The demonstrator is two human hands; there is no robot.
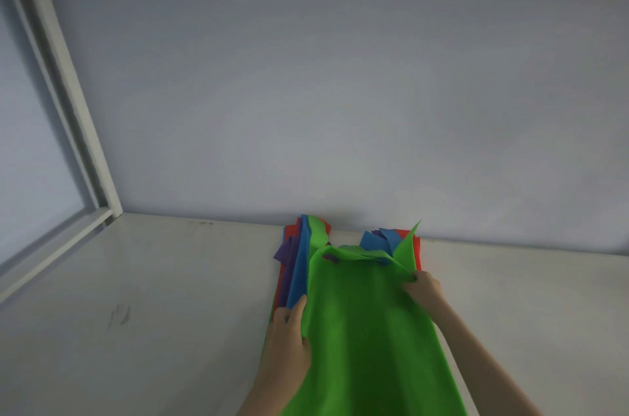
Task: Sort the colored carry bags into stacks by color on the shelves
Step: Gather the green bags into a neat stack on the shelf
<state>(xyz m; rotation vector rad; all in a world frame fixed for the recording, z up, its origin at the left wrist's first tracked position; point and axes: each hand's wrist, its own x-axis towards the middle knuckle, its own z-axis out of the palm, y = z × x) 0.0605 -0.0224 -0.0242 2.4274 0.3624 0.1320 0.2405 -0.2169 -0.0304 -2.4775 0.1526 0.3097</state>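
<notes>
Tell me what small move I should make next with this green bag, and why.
Probably lift the green bag clear of the pile. Your left hand and right hand each grip a side edge of it, it lies on top, and blue, purple and red bags are mixed beneath.

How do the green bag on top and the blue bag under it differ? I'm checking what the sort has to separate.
The green bag lies on top, nearly fully visible; the blue bag shows only along its left edge and handles. The green bag is gripped by the left hand and pinched by the right hand; the blue bag lies beneath, and whether a hand touches it is unclear. Both lie in one mixed pile on the shelf.
</notes>
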